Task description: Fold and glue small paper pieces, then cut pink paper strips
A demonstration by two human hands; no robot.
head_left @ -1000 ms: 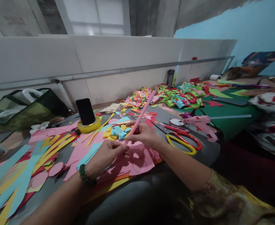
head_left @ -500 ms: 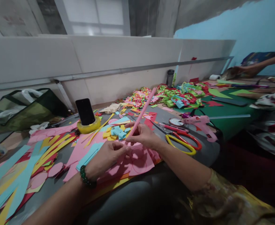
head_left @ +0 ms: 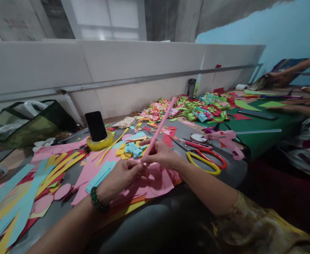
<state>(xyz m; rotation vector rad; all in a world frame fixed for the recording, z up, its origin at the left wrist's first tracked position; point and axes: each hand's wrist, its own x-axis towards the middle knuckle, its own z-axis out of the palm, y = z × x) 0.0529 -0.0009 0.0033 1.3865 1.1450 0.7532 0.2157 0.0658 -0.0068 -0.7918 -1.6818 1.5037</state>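
A long pink paper strip (head_left: 162, 123) rises at a slant from my right hand (head_left: 160, 153), whose fingers pinch its lower part. My left hand (head_left: 125, 176), with a dark green bead bracelet (head_left: 98, 200) on the wrist, meets it at the strip's lower end, fingers closed; what it grips there is too small to tell. Under both hands lie pink sheets (head_left: 157, 185) with drawn circles. Folded blue and yellow paper pieces (head_left: 133, 150) sit just behind, and a stack of blue strips (head_left: 100, 176) lies beside my left hand.
Scissors (head_left: 206, 160) and a pink glue gun (head_left: 227, 139) lie on the right. A phone (head_left: 96, 126) stands in a yellow tape roll (head_left: 100, 141). Heaped paper pieces (head_left: 202, 107) line the back; a green bag (head_left: 51, 120) is left. Another person's hands reach in at far right.
My hands and the pink strip have barely shifted. At the far right, the other person's arms have moved a little, one hand now over the green surface.
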